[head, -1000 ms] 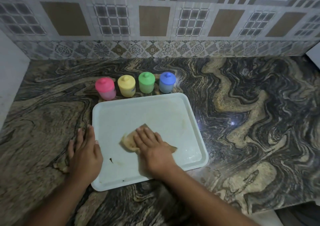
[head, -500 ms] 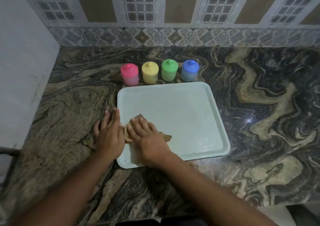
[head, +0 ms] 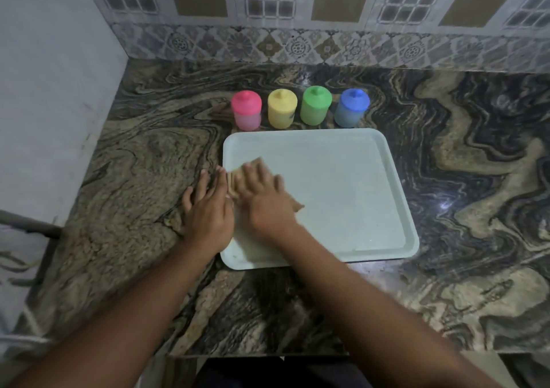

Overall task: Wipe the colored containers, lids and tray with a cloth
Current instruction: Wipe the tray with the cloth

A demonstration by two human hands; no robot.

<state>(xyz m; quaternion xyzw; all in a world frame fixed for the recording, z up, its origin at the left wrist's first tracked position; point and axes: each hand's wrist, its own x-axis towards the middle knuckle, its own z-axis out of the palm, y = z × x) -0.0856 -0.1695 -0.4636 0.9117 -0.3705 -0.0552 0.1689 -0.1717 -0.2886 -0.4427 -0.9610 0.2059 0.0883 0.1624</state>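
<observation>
Marbled table [head: 446, 179]: right hand [head: 265, 200] flat, fingers spread, pressing cloth [head: 238, 179] on tray [head: 342, 185]; left hand [head: 208, 209] open, bracing its edge. Tray-wiping step; sweep rightward next.

Four containers [head: 246, 110], one tray [head: 342, 185], one cloth [head: 238, 179]

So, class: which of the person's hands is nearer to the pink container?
Left. The left hand lies below the pink container at the tray's edge; the right hand is slightly farther right.
</observation>
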